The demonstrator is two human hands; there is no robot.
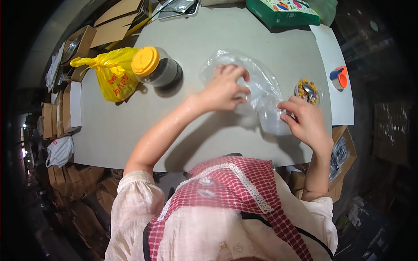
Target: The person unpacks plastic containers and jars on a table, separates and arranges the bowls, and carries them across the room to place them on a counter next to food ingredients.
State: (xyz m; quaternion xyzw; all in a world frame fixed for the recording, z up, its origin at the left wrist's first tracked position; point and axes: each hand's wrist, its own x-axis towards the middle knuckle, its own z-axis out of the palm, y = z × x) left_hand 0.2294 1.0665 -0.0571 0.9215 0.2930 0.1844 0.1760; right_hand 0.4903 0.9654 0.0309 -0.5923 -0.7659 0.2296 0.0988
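Note:
A clear plastic bag (261,74) lies crumpled on the middle of the grey table, with clear plastic tubs (273,120) at its near right end. Over the bag, my left hand (226,89) reaches in with its fingers bent and apart; no firm hold on anything shows. My right hand (305,119) grips the tubs at their right side, thumb and forefinger against the clear plastic. Just beyond that hand sits a small bowl of yellow and brown bits (303,85) with a metal spoon (308,90) in it.
On the left stand a clear jar (163,69) with a yellow lid and dark contents, and a knotted yellow bag (115,80). A green box (283,15) lies at the far edge. An orange and blue cup (338,78) is on the right. Cardboard boxes (56,119) flank the table.

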